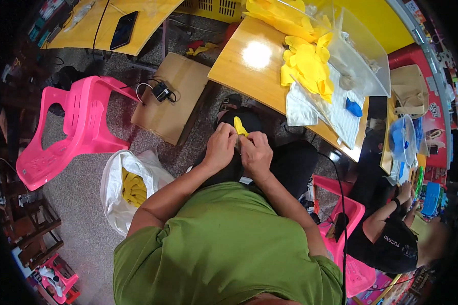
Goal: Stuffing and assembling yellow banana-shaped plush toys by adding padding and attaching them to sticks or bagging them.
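Observation:
Above my lap, my left hand [221, 147] and my right hand [257, 154] are close together with their fingers pinched. Between them is a small, soft-looking yellow piece [240, 126], its rounded end sticking up past the fingertips. Its lower part is hidden by my fingers, so its exact kind is unclear. To the left of my left forearm, a white sack [114, 188] stands on the floor holding several yellow pieces [134, 187] like it. Larger flat yellow pieces [308, 63] lie heaped on the wooden table [239, 56] ahead.
A clear plastic bin [361, 51], white cloth [301, 105] and blue piece [353, 107] are on that table. Left are a pink chair [79, 122] and a cardboard box [170, 96] with a black adapter [162, 92]. At right, another person [392, 239] works; a black cable [344, 218] hangs nearby.

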Demonstrator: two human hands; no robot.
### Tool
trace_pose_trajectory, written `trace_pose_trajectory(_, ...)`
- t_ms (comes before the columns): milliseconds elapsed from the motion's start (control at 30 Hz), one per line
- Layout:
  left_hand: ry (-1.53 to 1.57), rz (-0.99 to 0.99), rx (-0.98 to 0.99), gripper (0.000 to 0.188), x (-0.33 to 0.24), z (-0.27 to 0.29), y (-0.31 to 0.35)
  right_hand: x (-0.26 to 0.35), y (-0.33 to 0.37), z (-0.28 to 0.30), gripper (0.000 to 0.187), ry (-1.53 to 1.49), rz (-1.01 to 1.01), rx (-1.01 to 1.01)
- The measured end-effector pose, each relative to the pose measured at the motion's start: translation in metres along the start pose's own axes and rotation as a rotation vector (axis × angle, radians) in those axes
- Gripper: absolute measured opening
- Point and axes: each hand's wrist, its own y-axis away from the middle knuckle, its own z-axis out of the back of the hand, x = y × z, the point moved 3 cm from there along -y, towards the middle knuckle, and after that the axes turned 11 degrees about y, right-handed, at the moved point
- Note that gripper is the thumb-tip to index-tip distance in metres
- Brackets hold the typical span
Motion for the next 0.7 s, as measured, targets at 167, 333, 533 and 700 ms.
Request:
trace_pose_trajectory(167,-0.028,-0.035,-0.025,0.008,0.003,-0.002,-0.004,-0.011,-0.009,-0.019,0.014,-0.030,-0.137,-0.014)
trace_pose_trajectory(333,0.171,0.121,-0.054,0.007,0.030,0.002,-0.007,-0.025,-0.004,-0.009,0.034,-0.157,-0.276,-0.065)
trace_pose_trajectory(533,0.386,0.275,-0.059,0.007,0.023,-0.003,-0.008,-0.026,0.007,-0.016,0.043,-0.139,-0.204,0.163)
trace_pose_trajectory(700,0.212,0.175,-0.037,0.007,0.031,-0.003,-0.005,-0.015,-0.013,-0.017,0.017,-0.072,-0.317,0.160)
